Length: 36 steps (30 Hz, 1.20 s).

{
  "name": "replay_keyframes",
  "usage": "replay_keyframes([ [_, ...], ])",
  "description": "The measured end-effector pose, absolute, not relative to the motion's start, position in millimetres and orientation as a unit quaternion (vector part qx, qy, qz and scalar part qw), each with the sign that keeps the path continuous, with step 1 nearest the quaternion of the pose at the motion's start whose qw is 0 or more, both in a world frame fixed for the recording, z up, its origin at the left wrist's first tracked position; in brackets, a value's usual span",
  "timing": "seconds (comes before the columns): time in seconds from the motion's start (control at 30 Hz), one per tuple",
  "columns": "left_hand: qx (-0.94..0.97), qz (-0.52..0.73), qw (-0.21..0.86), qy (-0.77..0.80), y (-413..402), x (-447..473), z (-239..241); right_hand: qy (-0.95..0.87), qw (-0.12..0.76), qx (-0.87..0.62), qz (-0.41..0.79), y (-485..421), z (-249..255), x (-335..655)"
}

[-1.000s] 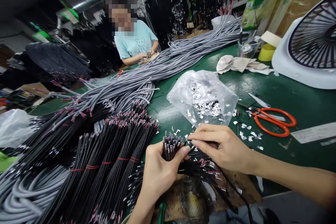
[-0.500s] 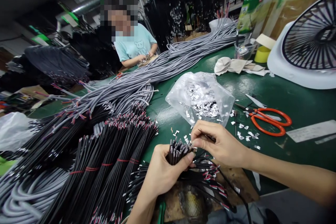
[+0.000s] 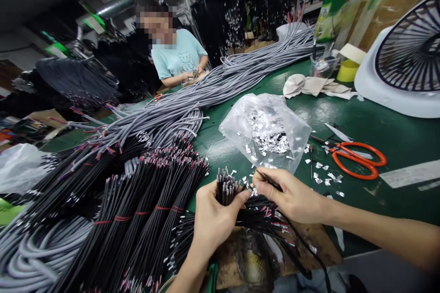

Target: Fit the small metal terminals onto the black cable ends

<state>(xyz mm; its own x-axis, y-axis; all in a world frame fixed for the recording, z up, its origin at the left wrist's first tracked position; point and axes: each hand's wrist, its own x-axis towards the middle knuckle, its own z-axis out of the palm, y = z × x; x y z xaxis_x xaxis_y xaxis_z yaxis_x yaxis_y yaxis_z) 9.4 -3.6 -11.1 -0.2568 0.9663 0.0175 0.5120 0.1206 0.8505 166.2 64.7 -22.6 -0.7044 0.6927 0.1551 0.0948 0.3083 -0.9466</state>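
My left hand (image 3: 213,219) is closed round a small bundle of black wires (image 3: 225,187) held upright, their stripped ends pointing up. My right hand (image 3: 292,194) is just to its right, fingers pinched on a single thin black wire (image 3: 270,179) whose tip sits beside the bundle. Under both hands lie more loose black wires with red-and-white ends (image 3: 271,222). Small metal terminals (image 3: 323,171) are scattered on the green table (image 3: 378,128) near my right hand.
A clear plastic bag of metal terminals (image 3: 266,126) lies ahead. Orange scissors (image 3: 355,160) lie at right, with a white fan (image 3: 409,55) behind. Heaps of black wires (image 3: 137,210) and grey cables (image 3: 192,100) fill the left. Another person (image 3: 177,55) works across the table.
My right hand has shifted slightly right and back from the bundle, still pinching one wire. My left hand has raised the bundle a little.
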Motion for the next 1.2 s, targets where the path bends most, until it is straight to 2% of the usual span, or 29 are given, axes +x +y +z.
replay_keyframes([
  [0.13,0.542,0.37,0.336,0.676,-1.3,8.3,-10.6,-0.753,0.4,-0.35,0.388,79.5,-19.6,174.3],
  [0.2,0.555,0.353,0.346,0.669,0.3,8.5,-11.0,-0.754,0.422,-0.376,0.334,83.7,-20.3,176.8],
  [0.33,0.57,0.357,0.337,0.658,2.6,9.2,-13.4,-0.796,0.37,-0.307,0.367,78.4,-22.7,173.6],
  [0.47,0.569,0.366,0.332,0.657,1.5,9.1,-14.4,-0.809,0.359,-0.297,0.36,71.8,-22.2,168.9],
  [0.83,0.539,0.401,0.328,0.664,-5.8,8.6,-11.0,-0.79,0.445,-0.228,0.356,65.0,-23.9,168.8],
  [1.2,0.502,0.409,0.354,0.675,-7.9,4.4,-10.4,-0.792,0.434,-0.186,0.388,58.6,-27.1,170.5],
])
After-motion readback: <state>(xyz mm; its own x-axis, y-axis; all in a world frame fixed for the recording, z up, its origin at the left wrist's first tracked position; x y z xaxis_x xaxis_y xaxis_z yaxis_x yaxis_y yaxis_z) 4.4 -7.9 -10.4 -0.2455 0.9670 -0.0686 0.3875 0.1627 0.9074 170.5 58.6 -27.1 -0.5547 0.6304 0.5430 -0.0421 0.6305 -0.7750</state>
